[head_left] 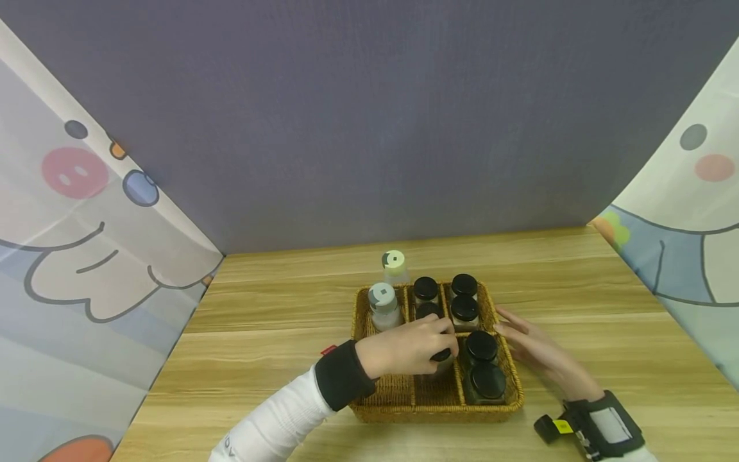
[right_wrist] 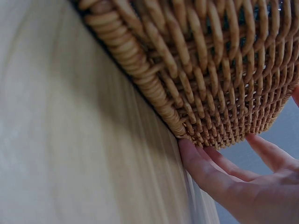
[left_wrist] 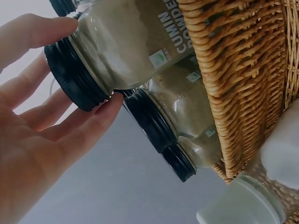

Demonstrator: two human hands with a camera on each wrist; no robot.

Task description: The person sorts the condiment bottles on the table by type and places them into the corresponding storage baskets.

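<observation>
My left hand (head_left: 410,346) reaches over a wicker basket (head_left: 439,416) with compartments and grips a glass jar by its black lid (head_left: 441,355). In the left wrist view the jar (left_wrist: 126,44) reads "cumin powder"; thumb and fingers curl round its lid, and its lower part is hidden by the basket wall. In the head view the jar is over the front middle compartment. My right hand (head_left: 539,353) touches the basket's right side with extended fingers. The right wrist view shows those fingertips (right_wrist: 189,149) against the lower woven wall, close to the wooden table.
Black-lidded jars (head_left: 487,380) stand in the front right compartment; others (head_left: 464,286) fill the back right and back middle (head_left: 426,289). A white-capped bottle (head_left: 383,298) stands in the left compartment, another pale-capped bottle (head_left: 394,262) by the far rim. A grey panel (head_left: 392,128) rises behind the table (head_left: 277,308).
</observation>
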